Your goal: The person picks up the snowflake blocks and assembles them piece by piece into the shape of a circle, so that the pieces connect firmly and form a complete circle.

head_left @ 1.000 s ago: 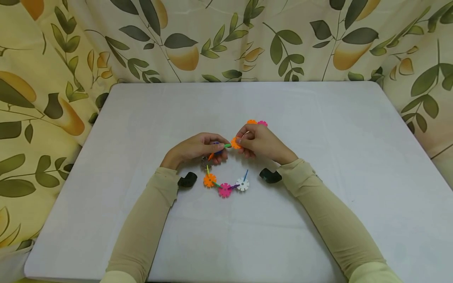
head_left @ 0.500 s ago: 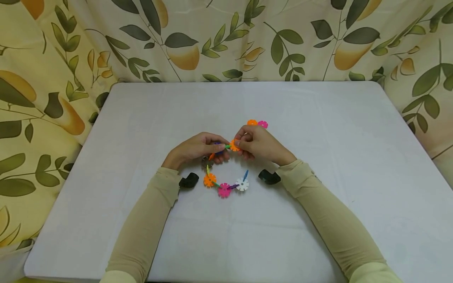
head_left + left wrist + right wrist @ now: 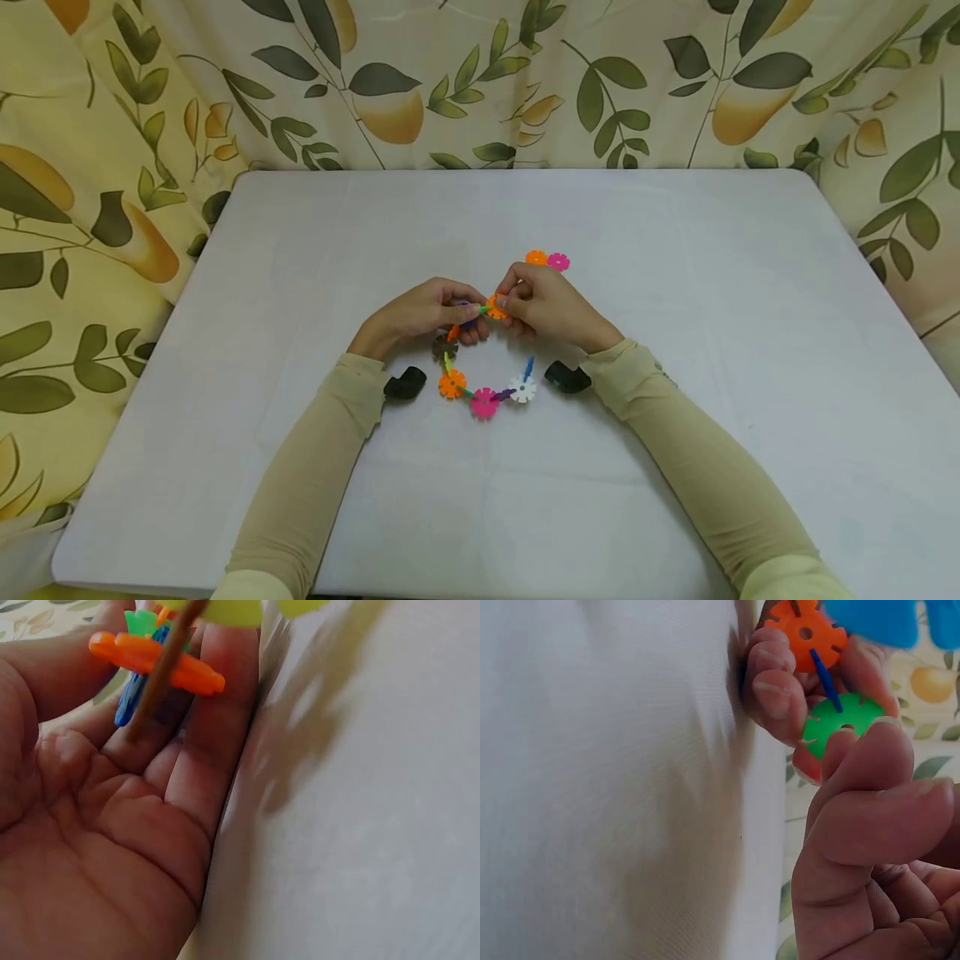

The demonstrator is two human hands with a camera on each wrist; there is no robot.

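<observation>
In the head view, my left hand [image 3: 420, 315] pinches the upper end of a chain of notched plastic discs, at a mostly hidden blue disc [image 3: 466, 316] and a green disc [image 3: 484, 309]. My right hand [image 3: 558, 304] pinches an orange notched disc [image 3: 495, 307] edge to edge with the green one; whether their slots interlock I cannot tell. From the left hand the chain curves down through a brownish disc [image 3: 445, 347], an orange disc [image 3: 452, 384], a pink disc [image 3: 484, 403] and a white disc [image 3: 522, 389], ending in a blue disc [image 3: 530, 367]. The right wrist view shows the green disc [image 3: 840, 726] between both hands' fingers.
Beyond the right hand lie a loose orange disc [image 3: 536, 257] and a loose pink disc [image 3: 558, 262]. Black wrist devices [image 3: 406, 383] sit below both wrists. A white-covered table [image 3: 637, 483] carries everything, with a leaf-patterned curtain [image 3: 465, 83] behind.
The orange disc in my right hand has come slightly left, against the green disc. The lower chain has slid a little to the right. Both hands keep their pinch.
</observation>
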